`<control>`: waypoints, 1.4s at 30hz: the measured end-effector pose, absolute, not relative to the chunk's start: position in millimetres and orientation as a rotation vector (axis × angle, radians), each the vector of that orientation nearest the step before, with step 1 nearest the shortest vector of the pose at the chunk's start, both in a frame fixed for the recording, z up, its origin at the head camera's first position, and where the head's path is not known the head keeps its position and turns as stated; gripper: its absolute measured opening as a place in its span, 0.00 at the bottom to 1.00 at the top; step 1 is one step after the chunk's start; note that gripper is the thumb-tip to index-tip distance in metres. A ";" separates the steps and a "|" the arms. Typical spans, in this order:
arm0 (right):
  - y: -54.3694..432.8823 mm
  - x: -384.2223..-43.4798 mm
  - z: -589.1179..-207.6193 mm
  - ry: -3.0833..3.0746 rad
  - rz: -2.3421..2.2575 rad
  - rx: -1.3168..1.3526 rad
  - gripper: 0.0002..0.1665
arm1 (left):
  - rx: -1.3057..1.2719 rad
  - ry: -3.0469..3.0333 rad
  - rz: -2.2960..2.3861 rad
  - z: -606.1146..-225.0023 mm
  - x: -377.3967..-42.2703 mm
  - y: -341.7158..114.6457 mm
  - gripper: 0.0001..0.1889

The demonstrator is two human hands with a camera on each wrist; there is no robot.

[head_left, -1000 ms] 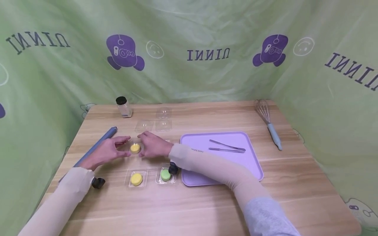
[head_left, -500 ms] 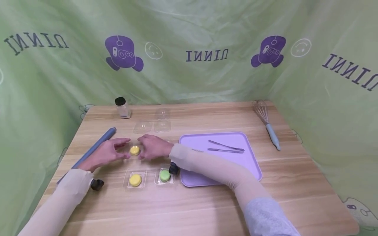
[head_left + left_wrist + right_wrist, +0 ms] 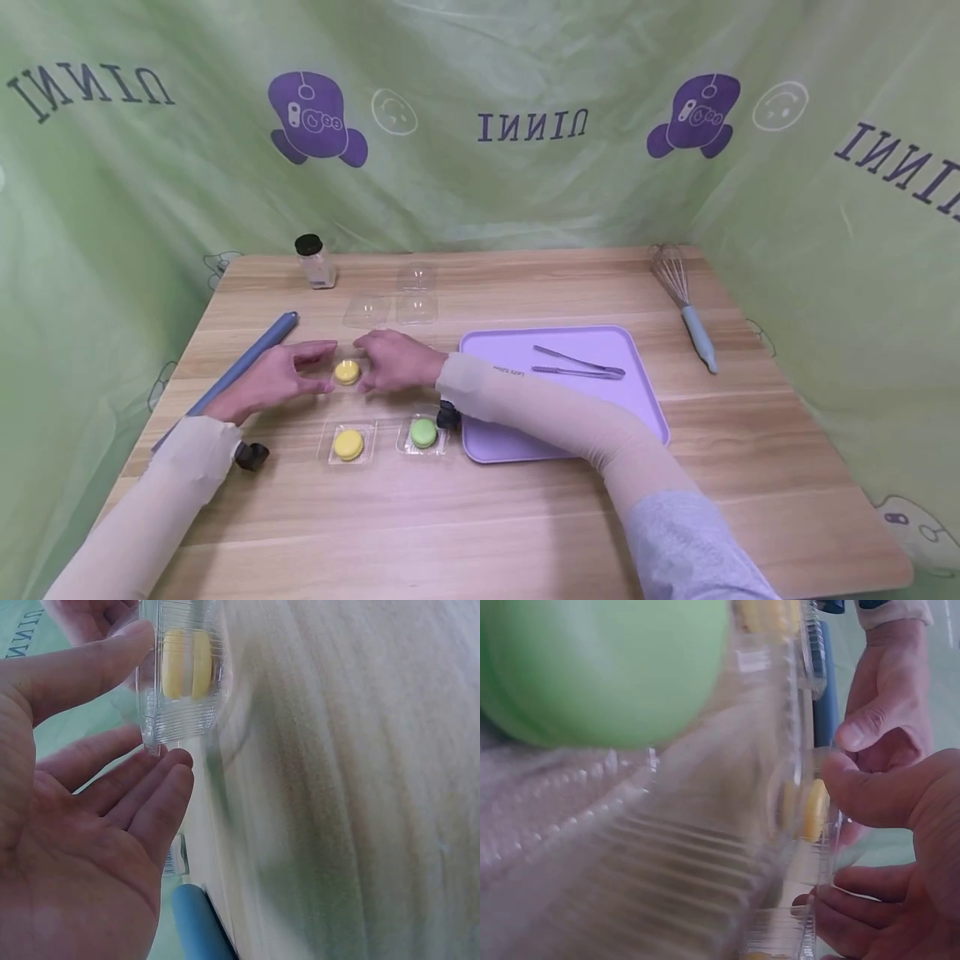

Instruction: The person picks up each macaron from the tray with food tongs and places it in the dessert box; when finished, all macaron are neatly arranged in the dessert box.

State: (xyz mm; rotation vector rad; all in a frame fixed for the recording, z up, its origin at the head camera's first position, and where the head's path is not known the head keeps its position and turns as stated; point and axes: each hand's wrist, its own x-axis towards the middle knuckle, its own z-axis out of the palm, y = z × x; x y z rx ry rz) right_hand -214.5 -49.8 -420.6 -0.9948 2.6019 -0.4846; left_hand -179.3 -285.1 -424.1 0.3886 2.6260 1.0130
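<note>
On the scene's left, one clear case (image 3: 184,724) held from both sides

We pinch its rim with the left hand (image 3: 273,383) and right hand (image 3: 401,362), thumbs near and fingers far, probably to keep it level. Inside, the yellow macaron (image 3: 347,372) looks smooth and domed, pale filling between its shells.

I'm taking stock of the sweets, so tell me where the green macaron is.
In the head view, the green macaron sits in a clear container, right of the nearer yellow macaron and just left of the purple tray.
</note>
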 end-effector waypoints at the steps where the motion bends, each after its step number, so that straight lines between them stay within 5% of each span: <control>1: -50.3 -214.1 -421.4 2.597 -0.487 -0.996 0.49 | 0.391 2.632 1.002 -424.2 -178.2 -285.2 0.45; 42: -43.1 -220.4 -415.3 2.542 -0.586 -0.935 0.53 | 0.443 2.636 0.998 -432.1 -184.6 -282.6 0.47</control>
